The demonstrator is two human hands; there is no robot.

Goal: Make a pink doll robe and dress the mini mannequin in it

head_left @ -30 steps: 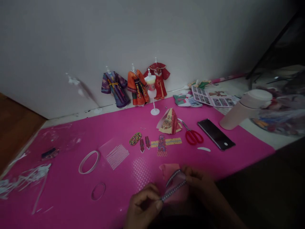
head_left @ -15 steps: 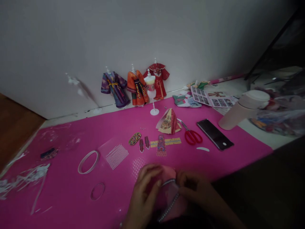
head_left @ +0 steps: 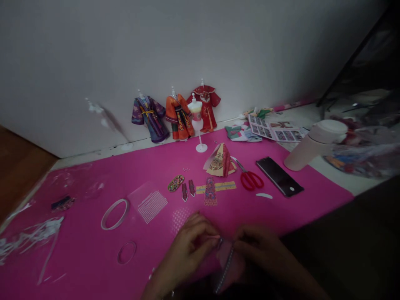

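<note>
By the mat's (head_left: 93, 266) edge, dim fabric (head_left: 233, 264) half-hidden in left hand's (head_left: 189, 246) and right hand's (head_left: 261, 246) pinching grip

Craft corner, miniature robes (head_left: 180, 118), scissors (head_left: 246, 171)

Pink cloth (head_left: 236, 266) — dotted trim (head_left: 225, 269), magenta mat (head_left: 93, 258)

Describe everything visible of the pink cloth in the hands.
The cloth is small and pink, and looks thin and partly sheer. A dark trim dotted with pale spots slants down along it toward the viewer; another short bit of trim shows near the left fingertips. The left hand pinches a folded part, and the right hand pinches it near the upper end of the long trim. It is at the near edge of the table; its lower part fades into shadow.
</note>
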